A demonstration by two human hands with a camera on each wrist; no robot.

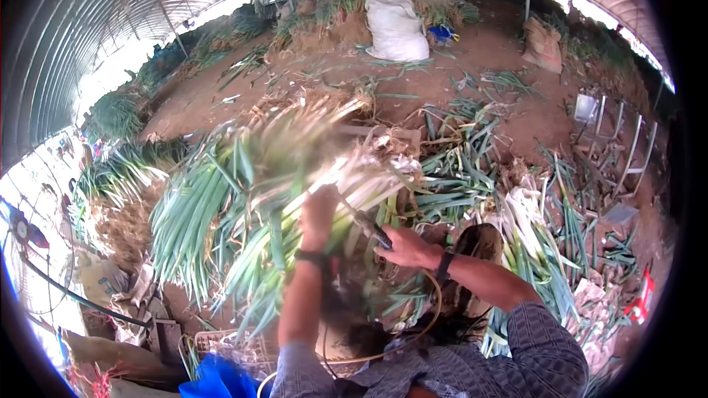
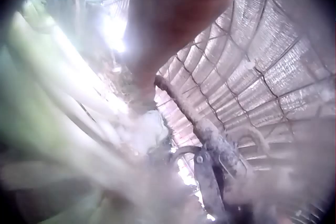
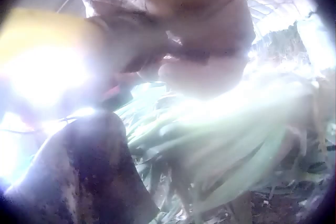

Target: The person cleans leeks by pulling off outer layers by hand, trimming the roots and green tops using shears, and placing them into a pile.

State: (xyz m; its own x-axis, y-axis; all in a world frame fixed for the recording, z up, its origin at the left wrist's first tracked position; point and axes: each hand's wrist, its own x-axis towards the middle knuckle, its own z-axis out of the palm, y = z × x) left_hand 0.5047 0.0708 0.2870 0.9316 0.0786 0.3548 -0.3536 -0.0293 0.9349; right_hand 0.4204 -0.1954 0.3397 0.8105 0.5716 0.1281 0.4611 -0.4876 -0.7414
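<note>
My left hand (image 1: pixel 318 210) is raised and grips a big bundle of green onions (image 1: pixel 243 199), its white stalks to the upper right and its green leaves hanging to the lower left. In the left wrist view the pale stalks (image 2: pixel 58 98) are a blur. Just right of it, my right hand (image 1: pixel 404 245) grips a dark-handled tool (image 1: pixel 371 228) whose thin tip points at the stalks. A tan hose (image 1: pixel 431 309) loops down from the tool. The right wrist view shows my curled fingers (image 3: pixel 173 19) above blurred onion leaves (image 3: pixel 236 129).
Heaps of green onions lie left (image 1: pixel 122 169) and right (image 1: pixel 535 239) on the earth floor. A white sack (image 1: pixel 397 26) stands at the back, a metal frame (image 1: pixel 619 147) at the right. My boot (image 1: pixel 478 245) is below the right hand; a blue object (image 1: pixel 214 379) lies near.
</note>
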